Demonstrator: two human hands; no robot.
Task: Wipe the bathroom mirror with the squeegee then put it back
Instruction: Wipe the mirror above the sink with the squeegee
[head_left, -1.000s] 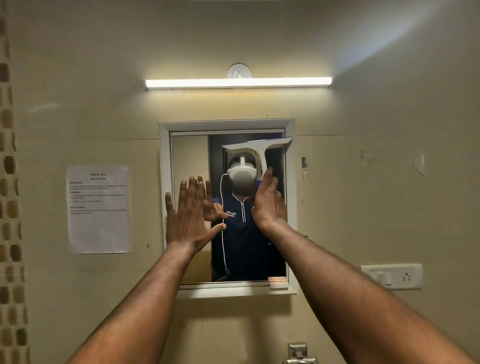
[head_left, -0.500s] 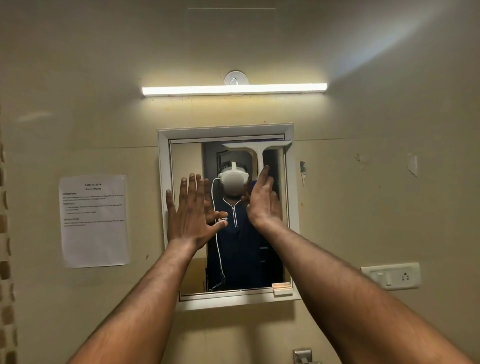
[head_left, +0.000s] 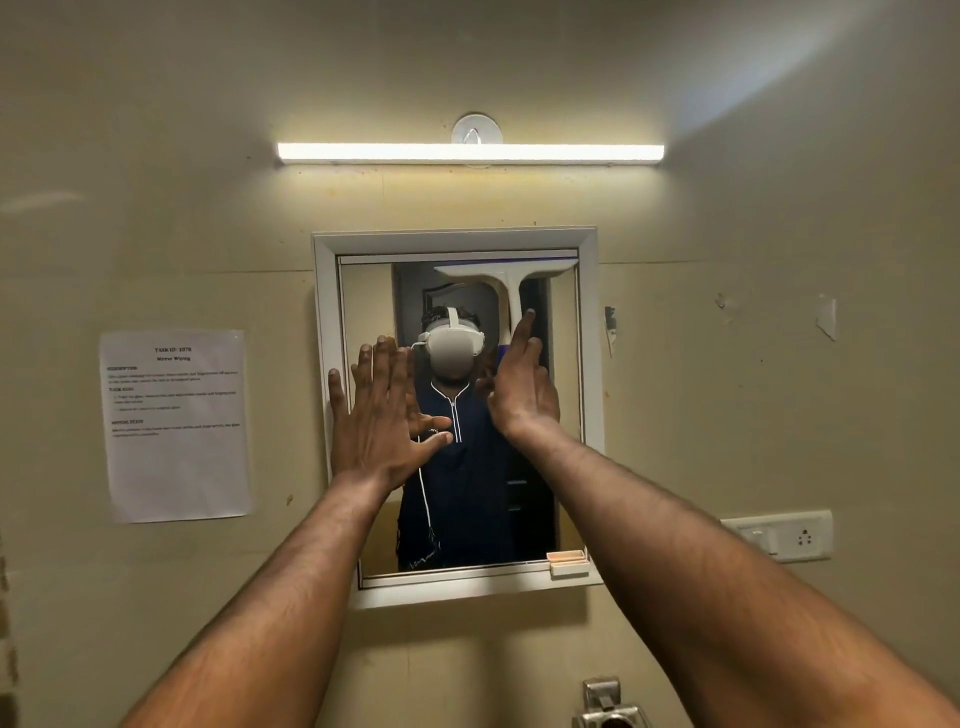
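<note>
The right hand (head_left: 522, 387) grasped the white squeegee (head_left: 506, 278) by its handle – blade at the mirror's (head_left: 462, 519) top edge, right of centre. The left hand (head_left: 382, 415) lay flat on the glass, fingers (head_left: 384, 358) spread, holding nothing.

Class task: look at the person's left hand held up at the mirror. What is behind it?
Behind the open left hand is the mirror, its white frame, and the hand's own reflection beside the thumb. The glass directly under the palm is covered, so its state cannot be seen.
</note>
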